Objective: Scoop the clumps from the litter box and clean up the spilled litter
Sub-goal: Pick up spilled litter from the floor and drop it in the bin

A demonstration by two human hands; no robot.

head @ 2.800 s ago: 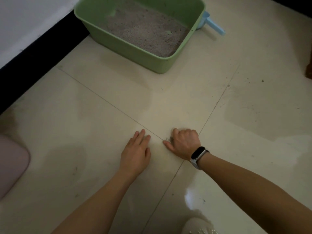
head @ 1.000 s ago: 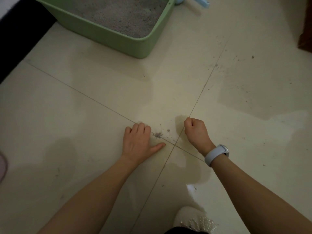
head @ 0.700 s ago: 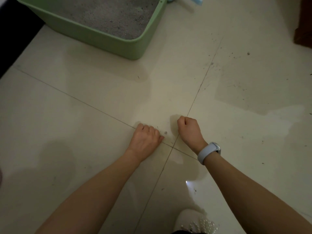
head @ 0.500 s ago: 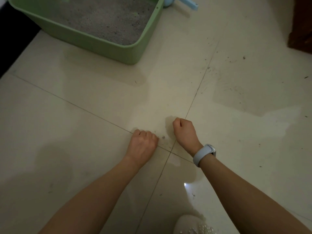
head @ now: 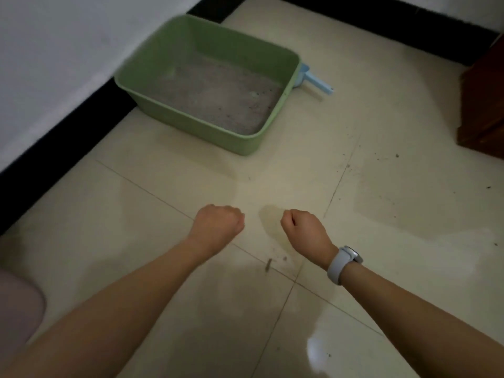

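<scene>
The pale tiled floor [head: 381,268] is filling most of the view, with a white wall [head: 54,64] and its black skirting [head: 68,148] running along the left and far sides. The green litter box [head: 207,132] is sitting on the floor at the far left, close beside the skirting, and grey litter [head: 218,99] is lying across its bottom. A dark brown piece of furniture [head: 485,110] is standing at the far right edge, and a pinkish rounded object [head: 16,309] is showing at the near left edge. The left hand [head: 219,225] is hovering over the floor at the centre with its fingers curled into a fist; whether anything is lying inside it cannot be told. The right hand [head: 305,227] is hanging just to the right, apart from the left one, also curled tight with the thumb tucked against the fingers, and its contents cannot be told either. A pale watch [head: 342,264] is sitting on the right wrist. The blue scoop [head: 316,83] is lying on the floor against the far right side of the box, its handle pointing right. A few bits of spilled litter [head: 272,263] are lying near the tile joint, nearer than both hands, and more specks [head: 387,159] are scattering across the tiles at the right
</scene>
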